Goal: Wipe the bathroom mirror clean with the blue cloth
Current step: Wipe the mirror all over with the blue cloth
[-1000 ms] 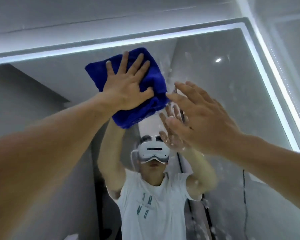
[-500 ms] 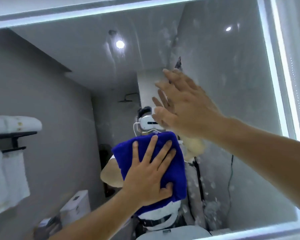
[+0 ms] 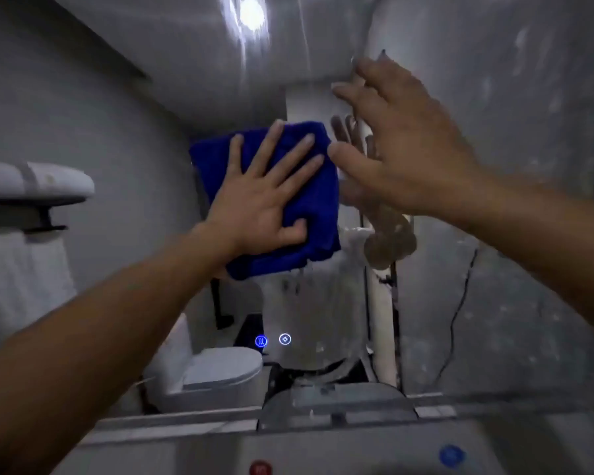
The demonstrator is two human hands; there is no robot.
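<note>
The bathroom mirror [image 3: 515, 320] fills most of the head view, speckled with spots and streaks. A folded blue cloth [image 3: 318, 207] lies flat against the glass near the middle. My left hand [image 3: 261, 200] presses it to the mirror with spread, straight fingers. My right hand [image 3: 402, 145] is just right of the cloth, fingers straight, tips at the glass where they meet their reflection. It holds nothing.
Two lit touch icons [image 3: 273, 340] glow low on the mirror. A counter with a red dot [image 3: 259, 469] and a blue dot [image 3: 451, 455] runs below. The reflection shows a toilet [image 3: 216, 371], a towel rack [image 3: 31, 190] at left and a ceiling light [image 3: 251, 12].
My left hand has slid the cloth from the mirror's top edge down to its middle. The view has tilted down, bringing the mirror's lower edge and counter into sight. My right hand stays on the glass.
</note>
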